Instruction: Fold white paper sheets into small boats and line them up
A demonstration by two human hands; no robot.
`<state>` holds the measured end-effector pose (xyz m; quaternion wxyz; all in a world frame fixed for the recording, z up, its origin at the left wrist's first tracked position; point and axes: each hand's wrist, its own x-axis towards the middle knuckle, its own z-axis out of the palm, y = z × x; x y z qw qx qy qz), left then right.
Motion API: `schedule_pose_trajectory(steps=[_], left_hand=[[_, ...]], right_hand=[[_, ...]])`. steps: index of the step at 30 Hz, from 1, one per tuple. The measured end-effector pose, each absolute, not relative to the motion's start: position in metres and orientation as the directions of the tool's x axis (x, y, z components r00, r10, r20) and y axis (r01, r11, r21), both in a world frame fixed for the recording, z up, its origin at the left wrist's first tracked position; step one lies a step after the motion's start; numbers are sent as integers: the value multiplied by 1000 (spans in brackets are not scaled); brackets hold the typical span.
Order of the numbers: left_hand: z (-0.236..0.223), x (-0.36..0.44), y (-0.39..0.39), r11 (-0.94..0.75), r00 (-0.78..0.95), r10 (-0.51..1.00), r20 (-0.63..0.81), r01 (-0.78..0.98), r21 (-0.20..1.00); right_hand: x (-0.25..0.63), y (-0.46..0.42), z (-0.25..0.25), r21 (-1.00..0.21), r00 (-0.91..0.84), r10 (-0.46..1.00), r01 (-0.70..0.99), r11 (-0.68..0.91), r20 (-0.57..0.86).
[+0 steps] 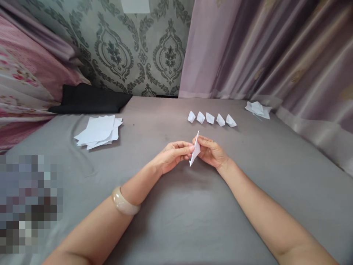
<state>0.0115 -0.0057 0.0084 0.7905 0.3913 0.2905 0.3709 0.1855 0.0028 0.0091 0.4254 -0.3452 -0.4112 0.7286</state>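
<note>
Between my two hands is a piece of folded white paper [195,150], held up off the grey sheet and tilted, with a pointed top. My left hand [176,152] pinches its left side between thumb and fingers; a pale bangle [125,202] circles that wrist. On the other side, my right hand [211,150] grips the paper's right edge, its fingers partly hidden behind it. Beyond my hands stands a row of several small folded white paper shapes [210,118].
A loose stack of white sheets [99,129] lies at the left, with a folded black cloth [91,98] behind it. More white paper pieces [258,109] lie at the far right near the curtain [248,48]. A blurred-out patch covers the lower left.
</note>
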Motion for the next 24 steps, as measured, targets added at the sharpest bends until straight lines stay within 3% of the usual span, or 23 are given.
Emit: schedule_pose_trajectory(steps=[17, 24], left_hand=[[12, 11, -8, 377, 560, 816, -140, -332, 865], [14, 11, -10, 97, 349, 937, -23, -195, 976]], right_hand=[[189, 2, 10, -914, -474, 873, -296, -276, -111], [188, 5, 9, -914, -367, 922, -317, -253, -127]])
